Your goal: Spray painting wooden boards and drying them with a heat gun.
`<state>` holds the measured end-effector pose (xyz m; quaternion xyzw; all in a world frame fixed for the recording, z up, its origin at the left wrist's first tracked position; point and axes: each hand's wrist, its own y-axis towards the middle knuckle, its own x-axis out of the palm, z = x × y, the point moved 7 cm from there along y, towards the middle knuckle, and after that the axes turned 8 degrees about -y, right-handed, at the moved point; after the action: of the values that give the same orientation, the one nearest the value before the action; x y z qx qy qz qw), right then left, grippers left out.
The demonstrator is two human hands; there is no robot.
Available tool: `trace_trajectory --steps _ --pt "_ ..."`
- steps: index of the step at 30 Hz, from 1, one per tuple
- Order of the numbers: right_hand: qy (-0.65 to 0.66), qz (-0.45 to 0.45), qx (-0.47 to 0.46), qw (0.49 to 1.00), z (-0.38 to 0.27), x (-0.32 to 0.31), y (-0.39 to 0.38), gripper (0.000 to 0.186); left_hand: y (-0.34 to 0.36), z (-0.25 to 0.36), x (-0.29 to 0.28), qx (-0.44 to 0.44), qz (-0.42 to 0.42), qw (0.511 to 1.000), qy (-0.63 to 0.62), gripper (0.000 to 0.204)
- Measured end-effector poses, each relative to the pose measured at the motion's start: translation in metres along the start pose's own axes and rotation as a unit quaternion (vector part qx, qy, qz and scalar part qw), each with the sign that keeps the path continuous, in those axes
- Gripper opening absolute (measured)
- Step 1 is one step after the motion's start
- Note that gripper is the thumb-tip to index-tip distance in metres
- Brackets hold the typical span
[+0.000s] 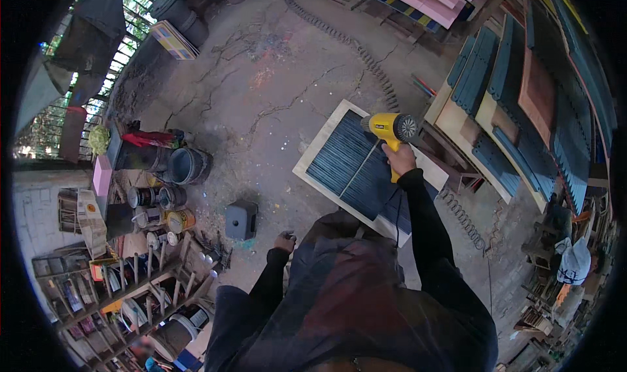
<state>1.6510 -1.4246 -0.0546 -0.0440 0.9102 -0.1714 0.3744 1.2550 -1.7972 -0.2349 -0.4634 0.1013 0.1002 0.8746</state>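
Note:
My right hand [401,156] is wrapped round the handle of a yellow heat gun [386,128] with a dark, round, vented rear end. The gun is over a pale board [326,133] covered with dark blue-grey strips [343,166], and its nozzle points left across them. A thin light line crosses the strips. From the handle a dark cord hangs down over the board's near side. Beside my body, apart from the board, my left hand [285,241] hangs with its fingers curled in and nothing visible in it.
A dark stool [241,220] stands to the left. Beyond it are paint cans [179,220], a dark bucket [188,165] and a cluttered wooden rack [144,287]. Painted panels [496,111] lean at the right. A coiled air hose [353,42] runs over the cracked floor. Pink sheets [431,3] lie far off.

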Motion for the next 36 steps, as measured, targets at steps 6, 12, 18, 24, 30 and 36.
trace_trajectory --steps 6,12,18,24,30,36 --pt "0.062 -0.045 0.002 0.997 0.001 0.002 0.019 0.034 0.001 -0.001 -0.002 0.013 0.006 0.999 0.04 0.032" --pt "0.109 -0.04 0.007 0.993 -0.012 0.0 0.035 0.025 0.005 0.002 -0.005 0.034 0.008 0.996 0.078 0.03" --pt "0.116 -0.063 0.024 0.991 -0.02 0.0 0.048 0.031 0.017 -0.021 -0.014 -0.007 0.003 0.999 0.039 0.033" --pt "0.145 -0.071 0.019 0.987 -0.015 0.012 0.062 0.029 0.025 -0.042 -0.019 -0.037 0.0 0.999 -0.032 0.036" --pt "0.11 -0.051 -0.008 0.993 -0.013 0.014 0.072 0.025 0.024 -0.037 -0.021 -0.005 0.002 1.0 -0.014 0.038" --pt "0.119 -0.056 0.011 0.991 -0.018 0.006 0.068 0.026 0.035 -0.044 -0.02 -0.015 0.0 1.0 0.01 0.038"
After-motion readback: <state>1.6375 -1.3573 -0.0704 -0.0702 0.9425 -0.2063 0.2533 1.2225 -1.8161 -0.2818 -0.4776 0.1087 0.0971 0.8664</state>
